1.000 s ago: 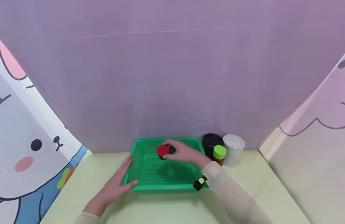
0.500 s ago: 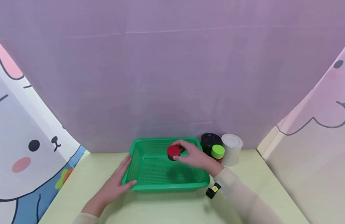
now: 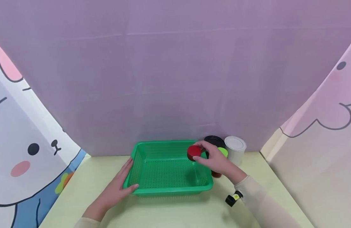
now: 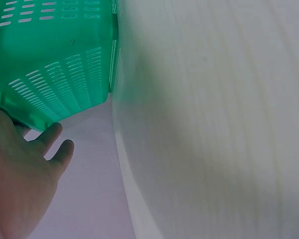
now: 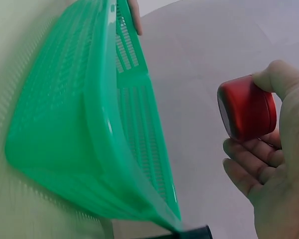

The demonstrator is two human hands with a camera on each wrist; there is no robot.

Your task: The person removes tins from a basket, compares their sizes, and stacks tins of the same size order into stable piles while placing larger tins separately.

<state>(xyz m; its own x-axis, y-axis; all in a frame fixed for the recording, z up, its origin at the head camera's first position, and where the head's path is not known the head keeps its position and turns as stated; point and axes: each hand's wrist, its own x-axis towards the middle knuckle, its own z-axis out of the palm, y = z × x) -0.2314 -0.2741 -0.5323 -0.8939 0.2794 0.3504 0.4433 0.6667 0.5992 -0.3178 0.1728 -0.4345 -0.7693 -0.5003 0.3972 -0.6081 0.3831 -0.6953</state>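
My right hand [image 3: 218,161] pinches a small round red tin [image 3: 194,152] between thumb and fingers, held up over the right side of a green plastic basket [image 3: 164,190]. In the right wrist view the tin [image 5: 246,108] is tilted, its side shiny red. My left hand [image 3: 116,190] rests along the basket's left side, fingers extended by the rim and thumb at the front left corner. The left wrist view shows that hand [image 4: 20,174] against the basket's outer wall [image 4: 40,45], part of it out of frame. Inside the basket only its bare slotted floor shows.
Right of the basket stand a black-lidded container [image 3: 213,139], a white canister [image 3: 235,148] and a green-capped jar [image 3: 223,152], partly hidden behind my right hand. A lilac curtain [image 3: 175,79] closes off the back of the pale table [image 3: 175,213]. Patterned cloths hang at both sides.
My right hand has moved right with the red tin, from over the basket's middle to near its right rim, now covering part of the green-capped jar. My left hand stays at the basket.
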